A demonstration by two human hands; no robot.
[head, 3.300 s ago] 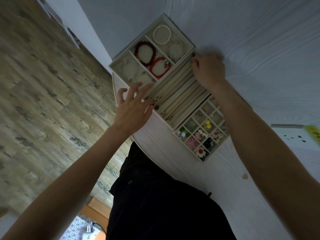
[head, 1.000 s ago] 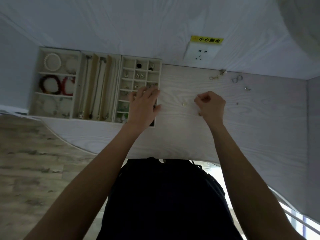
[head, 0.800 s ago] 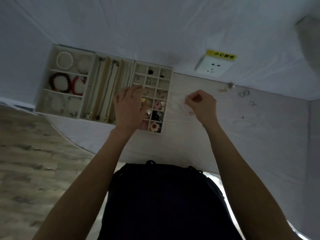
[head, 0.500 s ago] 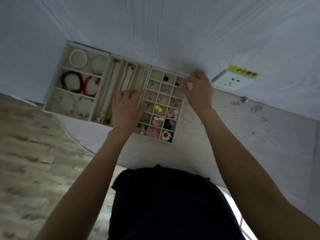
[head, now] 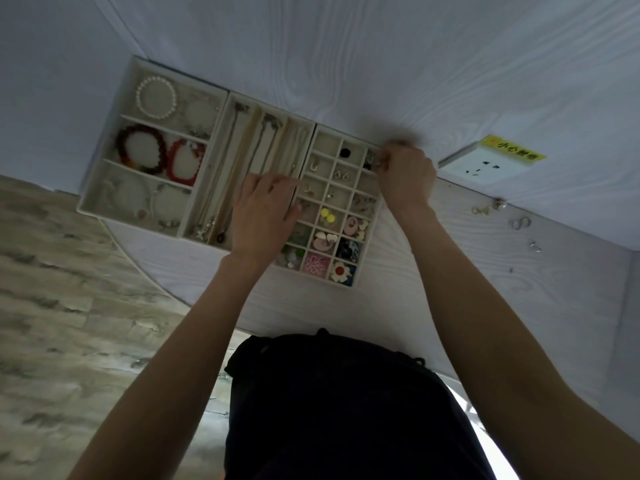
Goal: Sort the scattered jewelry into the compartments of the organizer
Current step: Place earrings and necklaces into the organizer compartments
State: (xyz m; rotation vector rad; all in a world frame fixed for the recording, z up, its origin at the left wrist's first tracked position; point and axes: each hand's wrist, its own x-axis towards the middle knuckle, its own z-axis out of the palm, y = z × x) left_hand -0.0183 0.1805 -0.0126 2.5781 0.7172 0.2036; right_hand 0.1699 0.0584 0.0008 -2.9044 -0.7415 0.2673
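Note:
A cream organizer (head: 227, 98) in three sections lies against the wall. Its left section holds bracelets (head: 141, 147), its middle one necklaces (head: 266, 133), and its right grid (head: 375, 216) earrings and small pieces. My left hand (head: 263, 211) rests flat across the necklace section and the grid's left edge, fingers fairly straight. My right hand (head: 407, 174) is curled at the grid's top right compartment, its fingertips pinching a small jewelry piece (head: 375, 164) that is too small to identify. Loose jewelry (head: 519, 223) lies scattered on the table to the right.
A white wall socket (head: 481, 166) with a yellow label sits on the wall right of the organizer. The pale wood table (head: 450, 306) curves toward my dark-clothed body. Wood floor shows at the left.
My right hand picked a small piece off the table and carried it left to the grid's top right corner. My left hand slid left onto the necklace section. The camera view swung left.

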